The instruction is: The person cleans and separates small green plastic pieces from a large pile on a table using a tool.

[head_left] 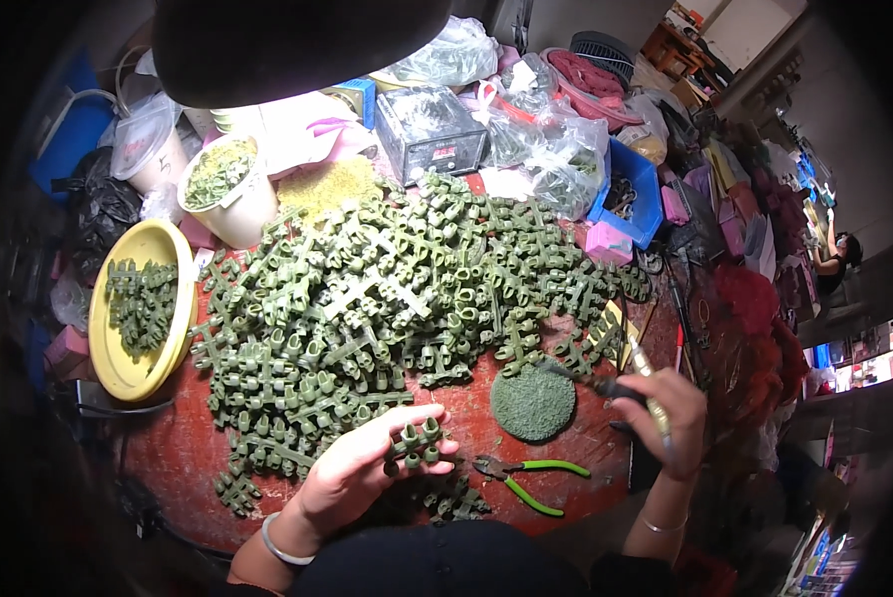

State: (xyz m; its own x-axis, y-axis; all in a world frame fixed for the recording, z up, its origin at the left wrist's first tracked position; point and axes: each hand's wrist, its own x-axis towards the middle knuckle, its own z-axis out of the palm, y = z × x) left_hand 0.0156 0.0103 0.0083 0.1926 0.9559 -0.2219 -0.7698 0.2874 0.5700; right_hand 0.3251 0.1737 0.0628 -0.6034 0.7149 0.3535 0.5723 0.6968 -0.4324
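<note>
My left hand (362,463) holds a small branched green piece with cup-shaped ends (412,443) at lower middle. My right hand (666,413) grips a dark-handled tool (606,386), its tip at the upper edge of a round, grainy green disc (532,408); a pale pen-like tool (641,363) is also in that hand. Between my hands lie cutters (546,465) with green handles. A big heap of similar green pieces (367,289) covers the red worktable (168,468), and a few more pieces (451,502) lie below my left hand.
A yellow basin (113,348) with green pieces stands left. Behind the heap are a white bucket (223,214), a dark metal box (432,124), bagged items (566,169) and a blue bin (641,214). Another person (835,259) is at far right.
</note>
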